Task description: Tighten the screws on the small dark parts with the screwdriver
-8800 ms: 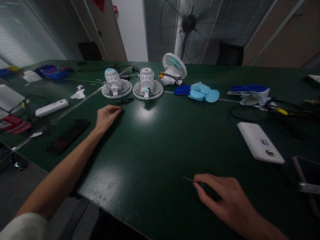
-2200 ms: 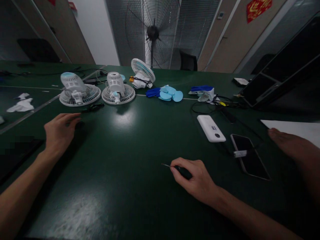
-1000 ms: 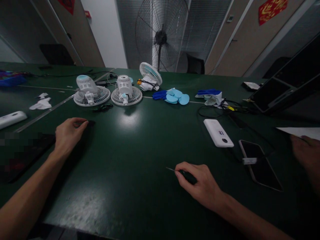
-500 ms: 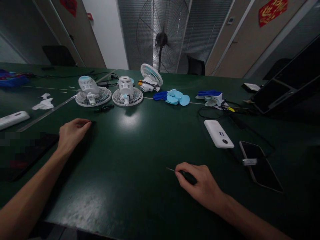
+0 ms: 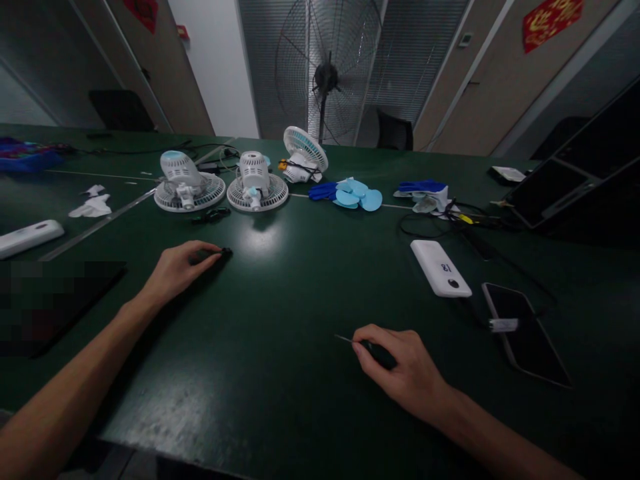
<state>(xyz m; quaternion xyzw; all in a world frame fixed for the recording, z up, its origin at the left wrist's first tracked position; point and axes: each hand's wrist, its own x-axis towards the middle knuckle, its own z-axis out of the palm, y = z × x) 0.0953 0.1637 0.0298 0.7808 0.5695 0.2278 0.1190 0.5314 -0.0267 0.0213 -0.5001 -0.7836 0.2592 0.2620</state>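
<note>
My right hand (image 5: 400,363) is closed around the dark handle of a screwdriver (image 5: 379,354), its thin shaft pointing left just over the green table (image 5: 280,400). My left hand (image 5: 183,270) pinches a small black object (image 5: 227,252) whose kind is too small to make out, low over the tabletop. Beyond that hand lies a bundle of black cable (image 5: 211,215). Two white fans, a left one (image 5: 180,180) and a right one (image 5: 255,180), rest grille-down behind it. A third white fan (image 5: 303,157) lies tilted farther back.
Light blue fan blades (image 5: 359,195) lie by a blue glove (image 5: 323,191). Another glove (image 5: 423,190) sits near black cables. On the right are a white power bank (image 5: 440,268) and a phone (image 5: 530,337). White paper scraps (image 5: 91,205) and a white device (image 5: 30,238) are at left.
My left hand has moved right across the table with the small black object in its fingertips. My right hand holds the screwdriver in almost the same place.
</note>
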